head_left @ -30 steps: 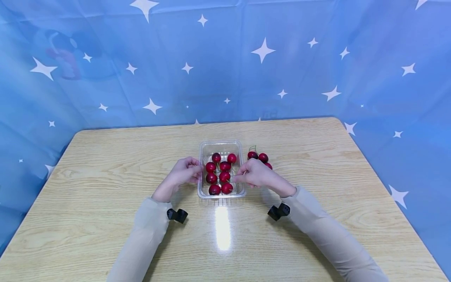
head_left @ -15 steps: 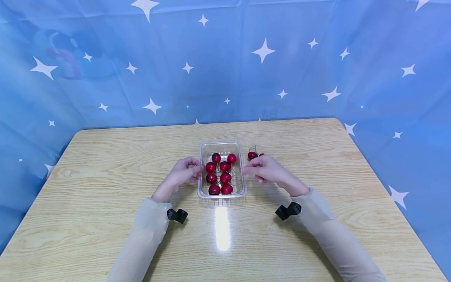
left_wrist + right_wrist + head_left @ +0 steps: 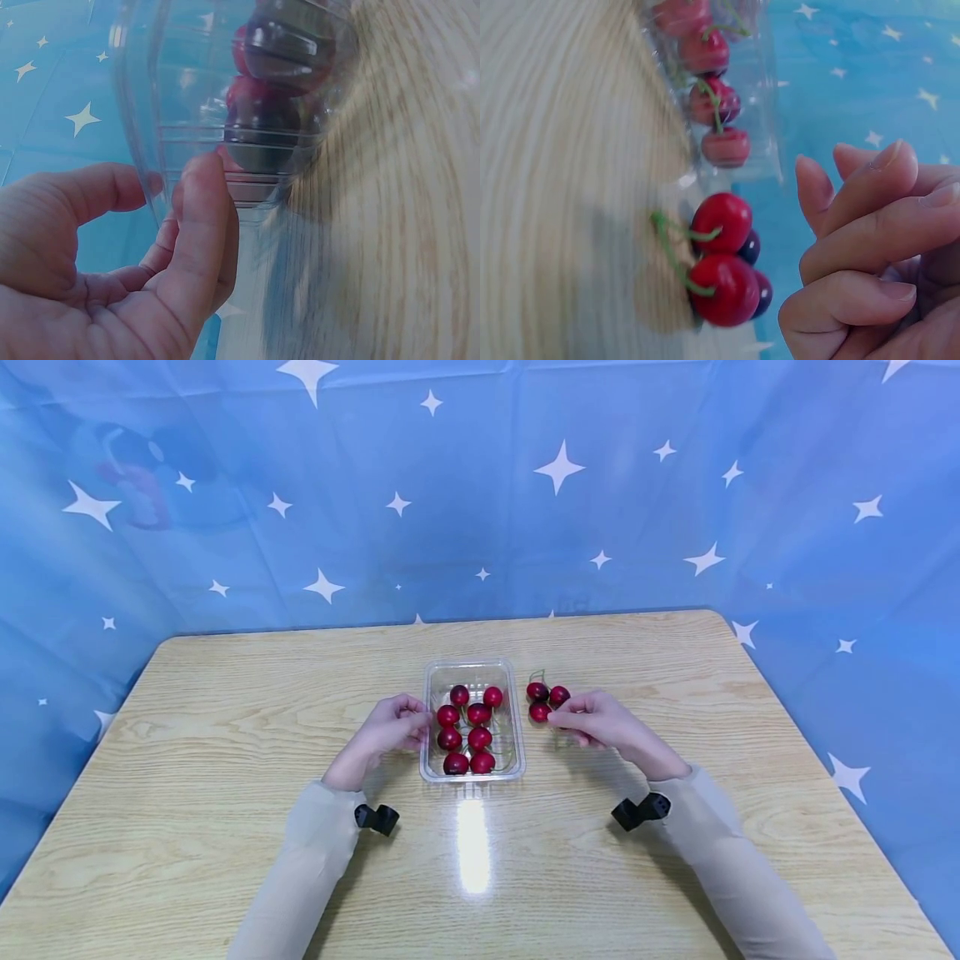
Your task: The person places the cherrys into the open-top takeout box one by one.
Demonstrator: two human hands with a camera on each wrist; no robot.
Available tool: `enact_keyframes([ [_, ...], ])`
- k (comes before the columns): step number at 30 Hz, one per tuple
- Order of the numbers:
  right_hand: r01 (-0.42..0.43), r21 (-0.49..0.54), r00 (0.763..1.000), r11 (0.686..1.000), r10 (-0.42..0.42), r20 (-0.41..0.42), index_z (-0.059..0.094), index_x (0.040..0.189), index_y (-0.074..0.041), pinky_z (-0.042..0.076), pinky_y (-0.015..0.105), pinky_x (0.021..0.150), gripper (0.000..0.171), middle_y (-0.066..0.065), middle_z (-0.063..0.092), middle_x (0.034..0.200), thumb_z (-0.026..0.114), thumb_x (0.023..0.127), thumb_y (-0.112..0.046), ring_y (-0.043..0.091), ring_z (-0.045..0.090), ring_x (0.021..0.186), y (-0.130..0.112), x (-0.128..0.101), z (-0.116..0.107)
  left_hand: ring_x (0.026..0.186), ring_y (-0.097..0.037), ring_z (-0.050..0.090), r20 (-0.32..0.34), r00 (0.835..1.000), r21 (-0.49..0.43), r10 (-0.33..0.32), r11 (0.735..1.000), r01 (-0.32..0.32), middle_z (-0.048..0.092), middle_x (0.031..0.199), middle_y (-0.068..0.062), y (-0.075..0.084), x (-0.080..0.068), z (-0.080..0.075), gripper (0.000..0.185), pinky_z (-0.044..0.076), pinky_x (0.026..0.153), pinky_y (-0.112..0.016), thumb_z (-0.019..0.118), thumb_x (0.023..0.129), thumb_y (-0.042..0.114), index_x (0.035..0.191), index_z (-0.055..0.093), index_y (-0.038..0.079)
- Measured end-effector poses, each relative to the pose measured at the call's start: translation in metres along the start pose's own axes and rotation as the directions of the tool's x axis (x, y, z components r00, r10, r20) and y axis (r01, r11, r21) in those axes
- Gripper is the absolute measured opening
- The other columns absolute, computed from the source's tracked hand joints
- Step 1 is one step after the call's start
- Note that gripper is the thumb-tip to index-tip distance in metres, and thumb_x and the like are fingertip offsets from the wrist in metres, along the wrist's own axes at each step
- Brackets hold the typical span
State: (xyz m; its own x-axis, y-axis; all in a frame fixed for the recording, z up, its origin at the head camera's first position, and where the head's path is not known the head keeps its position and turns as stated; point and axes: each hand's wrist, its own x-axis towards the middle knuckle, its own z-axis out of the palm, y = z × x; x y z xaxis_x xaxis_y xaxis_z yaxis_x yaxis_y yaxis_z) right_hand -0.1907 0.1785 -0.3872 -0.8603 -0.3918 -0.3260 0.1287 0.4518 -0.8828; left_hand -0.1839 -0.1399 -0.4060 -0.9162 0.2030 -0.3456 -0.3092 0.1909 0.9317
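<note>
A see-through plastic container (image 3: 471,778) holds several red cherries (image 3: 479,714) with green stems. At its left side my left hand (image 3: 393,723) pinches the wall near the rim; in the left wrist view the fingers (image 3: 201,225) lie against the plastic. Right of the container is a small cluster of loose cherries (image 3: 539,712) on the table. My right hand (image 3: 603,724) hovers beside that cluster, fingers loosely bent and nothing between them. In the right wrist view two bright red cherries (image 3: 724,291) joined by their stems show in front of darker ones.
The wooden table (image 3: 247,710) extends to both sides and toward the front. A blue cloth (image 3: 480,527) with white stars hangs behind it. Black wrist cameras (image 3: 640,812) sit on both sleeves. A bright light reflection (image 3: 473,847) lies on the tabletop before the container.
My right hand has moved from over the container's right edge out to the right, beside the loose cherries, uncovering more of them. The left hand and the container have stayed put.
</note>
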Motion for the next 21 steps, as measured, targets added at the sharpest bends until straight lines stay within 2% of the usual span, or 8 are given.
enact_keyframes([
  [12, -0.022, 0.019, 1.000, 1.000, 0.023, -0.015, 0.062, 0.095, 0.010, 0.028, 0.017, 0.036, 0.031, -0.004, 0.046, 0.049, 0.060, 0.091, -0.021, 0.004, 0.034, 0.038, 0.022, -0.005, -0.012, 0.063, -0.012, 0.058, 0.007, 1.000, -0.003, 0.006, 1.000, -0.006, 0.057, 0.079, -0.009, 0.001, 0.000, 0.000, 0.016, 0.056, 0.059, -0.023, 0.053, 0.092, 0.003, 0.104, 0.049, -0.005],
  [21, -0.064, -0.001, 0.997, 0.998, 0.064, -0.036, 0.060, 0.091, 0.008, 0.030, 0.017, 0.037, 0.032, -0.003, 0.048, 0.050, 0.062, 0.091, -0.023, 0.005, 0.036, 0.039, 0.033, -0.007, -0.016, 0.063, -0.011, 0.057, 0.008, 1.000, 0.000, 0.008, 1.000, -0.008, 0.056, 0.077, -0.006, 0.000, 0.001, 0.000, 0.016, 0.055, 0.059, -0.023, 0.053, 0.091, 0.003, 0.105, 0.049, -0.006],
])
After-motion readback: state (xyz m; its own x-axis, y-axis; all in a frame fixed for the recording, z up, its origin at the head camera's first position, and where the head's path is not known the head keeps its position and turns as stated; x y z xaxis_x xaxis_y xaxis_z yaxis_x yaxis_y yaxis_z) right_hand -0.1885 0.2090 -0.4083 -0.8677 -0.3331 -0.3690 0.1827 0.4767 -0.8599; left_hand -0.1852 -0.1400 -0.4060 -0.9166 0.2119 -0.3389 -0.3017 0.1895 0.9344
